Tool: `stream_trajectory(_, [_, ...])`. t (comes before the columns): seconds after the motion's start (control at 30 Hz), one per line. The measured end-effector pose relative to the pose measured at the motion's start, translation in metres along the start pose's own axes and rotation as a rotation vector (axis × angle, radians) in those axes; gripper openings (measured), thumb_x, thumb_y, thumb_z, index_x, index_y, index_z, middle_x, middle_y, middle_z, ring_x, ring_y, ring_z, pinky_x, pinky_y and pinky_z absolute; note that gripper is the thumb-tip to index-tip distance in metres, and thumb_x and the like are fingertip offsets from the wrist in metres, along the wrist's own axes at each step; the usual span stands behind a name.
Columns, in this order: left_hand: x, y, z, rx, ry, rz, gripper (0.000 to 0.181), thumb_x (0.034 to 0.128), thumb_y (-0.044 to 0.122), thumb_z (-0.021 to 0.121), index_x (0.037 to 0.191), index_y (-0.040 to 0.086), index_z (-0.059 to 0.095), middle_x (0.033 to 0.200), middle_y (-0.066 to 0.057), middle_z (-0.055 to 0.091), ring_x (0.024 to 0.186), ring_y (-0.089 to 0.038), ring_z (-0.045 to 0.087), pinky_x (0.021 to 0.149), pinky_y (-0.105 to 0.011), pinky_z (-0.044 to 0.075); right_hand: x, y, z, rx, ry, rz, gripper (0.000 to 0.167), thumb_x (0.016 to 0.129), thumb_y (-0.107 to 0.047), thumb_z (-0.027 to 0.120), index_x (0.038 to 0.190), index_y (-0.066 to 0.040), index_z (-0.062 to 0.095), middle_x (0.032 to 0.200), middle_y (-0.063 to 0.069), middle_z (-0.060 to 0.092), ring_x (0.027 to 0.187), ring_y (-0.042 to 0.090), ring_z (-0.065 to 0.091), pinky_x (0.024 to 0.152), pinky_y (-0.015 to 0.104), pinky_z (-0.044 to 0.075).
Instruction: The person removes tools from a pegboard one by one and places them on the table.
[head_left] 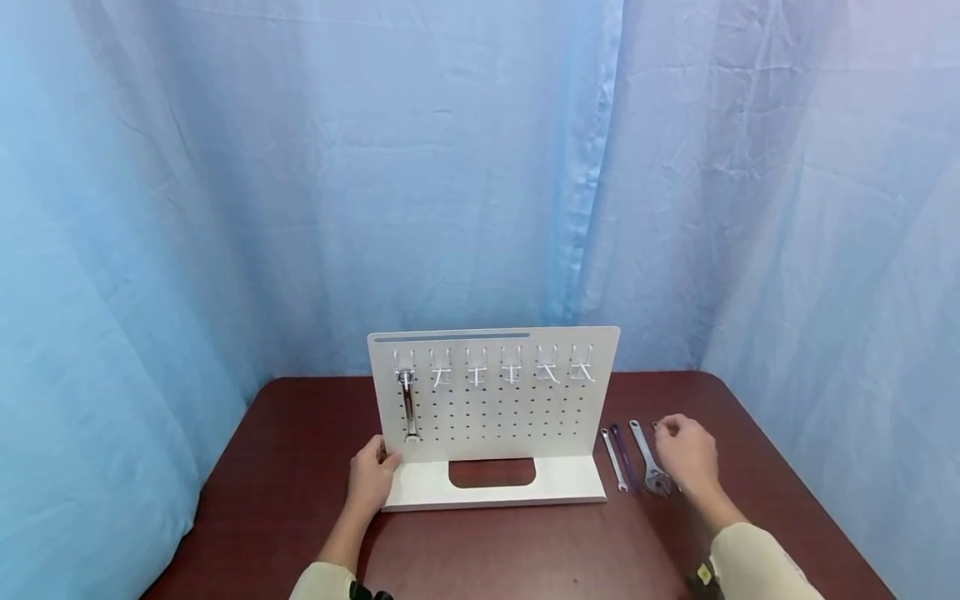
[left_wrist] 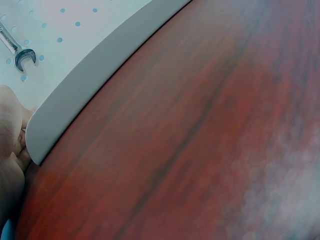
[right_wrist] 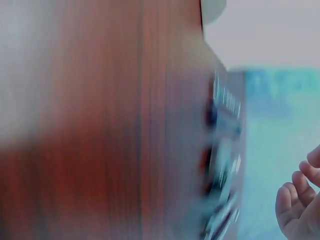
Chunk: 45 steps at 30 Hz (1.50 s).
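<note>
A white pegboard stand stands upright on the table. My left hand grips its lower left edge, thumb in front and the other fingers mostly hidden. A shiny ratcheting-style wrench hangs from the leftmost hook; its open end shows in the left wrist view. Right of the stand lie a small silver combination wrench, a purple wrench and an adjustable wrench. My right hand is over another wrench, mostly hidden. In the right wrist view its fingers are loosely bent, holding nothing visible; the tools are blurred.
Several white hooks line the upper pegboard, and those right of the hung wrench carry nothing. The stand's base has a cutout. The dark red-brown table extends in front. Blue curtains enclose the back and sides.
</note>
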<state>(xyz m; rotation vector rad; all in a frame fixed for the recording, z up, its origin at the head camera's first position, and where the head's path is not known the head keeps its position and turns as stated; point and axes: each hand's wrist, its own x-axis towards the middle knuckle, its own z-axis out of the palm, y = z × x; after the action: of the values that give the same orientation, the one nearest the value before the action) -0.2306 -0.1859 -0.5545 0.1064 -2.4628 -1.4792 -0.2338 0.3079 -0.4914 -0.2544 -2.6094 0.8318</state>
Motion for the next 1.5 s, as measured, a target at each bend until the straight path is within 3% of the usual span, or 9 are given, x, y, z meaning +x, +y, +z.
stream_trajectory(0.1, [0.001,0.001,-0.001,0.003,-0.002,-0.002,0.009,0.093,0.002,0.069,0.093,0.005,0.06,0.079,-0.004,0.058,0.073,-0.02,0.048,0.065,-0.034,0.041,-0.009,-0.029,0.014,0.026,-0.006,-0.097,0.019,0.095,-0.014,0.058,0.102,-0.002,0.072,0.094,0.014,0.069,0.083,0.03,0.063,0.072,0.046,0.048])
stream_trajectory(0.37, [0.001,-0.001,-0.001,0.013,0.002,0.003,0.013,0.093,0.003,0.069,0.089,0.006,0.057,0.078,-0.004,0.055,0.072,-0.02,0.047,0.065,-0.033,0.04,-0.046,-0.104,0.059,0.156,-0.182,-0.288,0.014,0.084,0.001,0.066,0.094,-0.005,0.074,0.093,0.006,0.069,0.088,0.022,0.063,0.081,0.043,0.052])
stream_trajectory(0.57, [-0.002,-0.004,0.002,0.023,-0.016,-0.003,0.015,0.0933,0.003,0.069,0.087,0.006,0.056,0.078,-0.004,0.055,0.073,-0.02,0.047,0.065,-0.034,0.04,-0.068,-0.139,0.091,0.258,-0.258,-0.401,0.015,0.082,0.004,0.066,0.092,-0.004,0.073,0.088,0.001,0.067,0.083,0.016,0.062,0.076,0.035,0.053])
stream_trajectory(0.7, [-0.003,-0.004,0.003,0.018,-0.015,0.004,0.014,0.0929,0.003,0.069,0.089,0.006,0.057,0.079,-0.004,0.056,0.074,-0.02,0.048,0.066,-0.034,0.041,-0.077,-0.159,0.103,0.316,-0.311,-0.472,0.017,0.085,0.003,0.065,0.099,0.0,0.073,0.091,0.005,0.07,0.085,0.016,0.063,0.076,0.033,0.054])
stream_trajectory(0.87, [-0.001,-0.005,0.002,0.026,-0.004,0.011,0.015,0.0924,0.002,0.07,0.088,0.006,0.057,0.08,-0.005,0.058,0.075,-0.021,0.049,0.066,-0.035,0.041,-0.083,-0.183,0.11,0.425,-0.416,-0.456,0.025,0.089,0.003,0.063,0.113,0.003,0.069,0.095,0.013,0.07,0.087,0.018,0.066,0.078,0.032,0.055])
stream_trajectory(1.0, [0.0,-0.004,0.001,0.029,-0.011,0.01,0.012,0.0926,0.002,0.07,0.09,0.005,0.058,0.083,-0.005,0.061,0.077,-0.021,0.051,0.067,-0.035,0.043,-0.084,-0.201,0.113,0.472,-0.467,-0.42,0.026,0.09,0.001,0.062,0.115,0.003,0.069,0.097,0.014,0.07,0.088,0.018,0.066,0.077,0.03,0.054])
stream_trajectory(1.17, [0.0,-0.004,0.001,0.028,-0.006,0.017,0.01,0.0922,0.002,0.07,0.093,0.005,0.06,0.085,-0.006,0.064,0.078,-0.02,0.054,0.068,-0.036,0.045,-0.082,-0.222,0.118,0.545,-0.509,-0.38,0.025,0.091,-0.001,0.063,0.114,0.003,0.07,0.098,0.011,0.071,0.089,0.017,0.066,0.077,0.027,0.052])
stream_trajectory(1.33, [0.001,-0.004,0.001,0.029,0.004,0.026,0.01,0.0916,0.001,0.071,0.096,0.003,0.062,0.088,-0.008,0.066,0.081,-0.021,0.056,0.07,-0.037,0.046,-0.077,-0.244,0.124,0.584,-0.522,-0.399,0.024,0.092,-0.001,0.064,0.116,0.002,0.069,0.095,0.005,0.07,0.086,0.013,0.065,0.074,0.025,0.053])
stream_trajectory(1.5, [0.001,-0.001,0.001,0.02,0.018,0.046,0.01,0.0907,-0.001,0.071,0.096,0.002,0.063,0.09,-0.009,0.068,0.082,-0.02,0.058,0.071,-0.037,0.048,-0.072,-0.265,0.125,0.65,-0.557,-0.375,0.033,0.095,-0.004,0.064,0.128,-0.003,0.064,0.094,0.004,0.069,0.082,0.013,0.065,0.073,0.026,0.053])
